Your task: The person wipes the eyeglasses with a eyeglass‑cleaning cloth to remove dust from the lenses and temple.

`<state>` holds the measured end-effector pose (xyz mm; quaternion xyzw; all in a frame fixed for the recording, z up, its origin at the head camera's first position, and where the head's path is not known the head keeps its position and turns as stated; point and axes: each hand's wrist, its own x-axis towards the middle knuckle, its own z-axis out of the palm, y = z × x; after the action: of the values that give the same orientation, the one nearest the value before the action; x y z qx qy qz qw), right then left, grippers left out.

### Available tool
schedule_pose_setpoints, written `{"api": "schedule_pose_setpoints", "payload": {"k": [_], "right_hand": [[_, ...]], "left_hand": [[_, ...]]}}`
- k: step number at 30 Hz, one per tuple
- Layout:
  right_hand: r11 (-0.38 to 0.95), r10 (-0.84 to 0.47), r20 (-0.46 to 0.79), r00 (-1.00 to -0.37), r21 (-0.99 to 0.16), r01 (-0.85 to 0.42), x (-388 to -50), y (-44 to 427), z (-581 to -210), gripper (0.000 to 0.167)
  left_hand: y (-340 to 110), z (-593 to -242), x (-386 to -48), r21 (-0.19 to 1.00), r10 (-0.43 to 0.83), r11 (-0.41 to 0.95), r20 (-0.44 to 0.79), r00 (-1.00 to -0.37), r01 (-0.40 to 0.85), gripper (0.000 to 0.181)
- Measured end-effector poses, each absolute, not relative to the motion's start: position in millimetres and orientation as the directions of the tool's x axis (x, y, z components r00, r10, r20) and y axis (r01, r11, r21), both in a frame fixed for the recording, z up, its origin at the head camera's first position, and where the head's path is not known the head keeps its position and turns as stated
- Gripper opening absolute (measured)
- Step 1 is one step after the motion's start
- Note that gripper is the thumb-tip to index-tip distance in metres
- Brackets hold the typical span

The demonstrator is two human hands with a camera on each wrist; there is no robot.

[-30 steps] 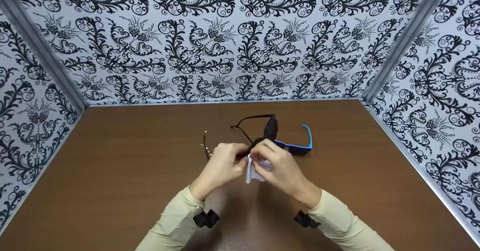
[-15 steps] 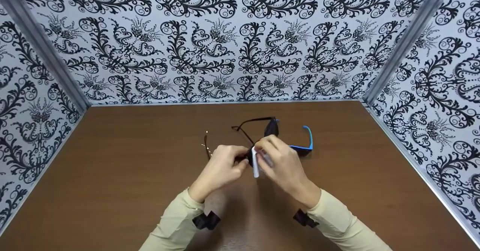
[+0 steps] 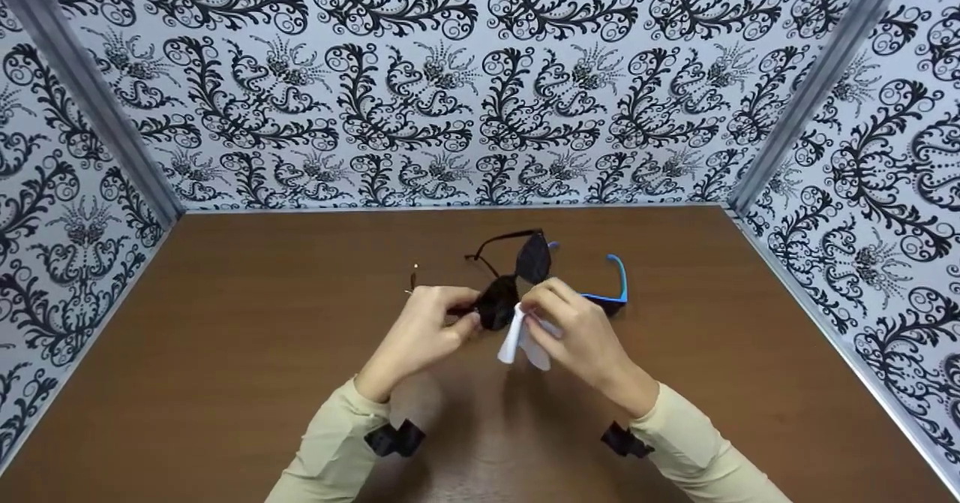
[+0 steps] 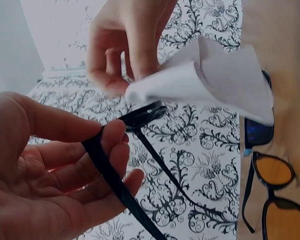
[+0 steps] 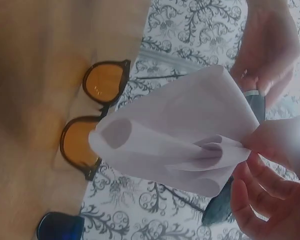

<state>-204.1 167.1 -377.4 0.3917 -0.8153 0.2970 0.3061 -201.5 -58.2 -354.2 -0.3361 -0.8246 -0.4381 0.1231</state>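
Black sunglasses are held up in the head view, their near lens (image 3: 496,304) beside my left hand (image 3: 420,330) and the far lens (image 3: 534,257) beyond. My left hand (image 4: 60,165) pinches them by the temple (image 4: 107,172) near the hinge, between thumb and fingers. A pale cleaning cloth (image 3: 513,341) hangs in folds from the fingertips of my right hand (image 3: 581,330). Seen from the right wrist, the cloth (image 5: 180,120) is bunched where the right thumb and fingers (image 5: 267,195) pinch it. It hangs close to the near lens; whether they touch, I cannot tell.
Blue-templed dark glasses (image 3: 619,289) lie on the brown table (image 3: 300,263), partly behind my right hand. Orange-lensed glasses (image 5: 104,82) lie on the table in both wrist views. A thin dark piece (image 3: 413,281) shows behind my left hand. Patterned walls (image 3: 450,112) surround the table.
My left hand has shifted left with the sunglasses, whose lenses now face more toward the head camera. The cloth has come away from the near lens and spread open below my right fingers.
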Motion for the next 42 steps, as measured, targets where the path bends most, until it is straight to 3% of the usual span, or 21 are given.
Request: {"api": "schedule_pose_setpoints", "payload": {"k": [11, 20, 26, 34, 38, 42], "right_hand": [[0.46, -0.385, 0.779, -0.495, -0.303, -0.834, -227.2, 192.5, -375.7, 0.026], [0.49, -0.372, 0.751, -0.546, -0.341, -0.803, -250.6, 197.8, -366.6, 0.022], [0.509, -0.446, 0.718, -0.534, -0.287, -0.812, -249.3, 186.0, -361.4, 0.021], [0.512, -0.558, 0.684, -0.47, -0.162, -0.843, -232.6, 169.4, -367.2, 0.023], [0.574, -0.515, 0.693, -0.505, -0.159, -0.803, -234.5, 173.4, -371.8, 0.022], [0.645, -0.409, 0.715, -0.567, -0.214, -0.734, -243.6, 179.2, -371.3, 0.019]], "left_hand": [[-73.7, -355.3, -200.7, 0.624, 0.446, 0.421, 0.489, -0.75, 0.658, 0.017], [-73.1, -355.4, -197.8, 0.599, 0.494, 0.415, 0.484, -0.722, 0.685, 0.017], [-72.6, -356.3, -197.2, 0.528, 0.52, 0.439, 0.511, -0.685, 0.727, 0.016], [-71.3, -356.1, -198.9, 0.598, 0.473, 0.422, 0.497, -0.728, 0.682, 0.018], [-72.7, -355.9, -200.1, 0.612, 0.486, 0.407, 0.483, -0.728, 0.678, 0.017], [-74.5, -356.1, -201.1, 0.554, 0.515, 0.426, 0.502, -0.695, 0.716, 0.017]]}}
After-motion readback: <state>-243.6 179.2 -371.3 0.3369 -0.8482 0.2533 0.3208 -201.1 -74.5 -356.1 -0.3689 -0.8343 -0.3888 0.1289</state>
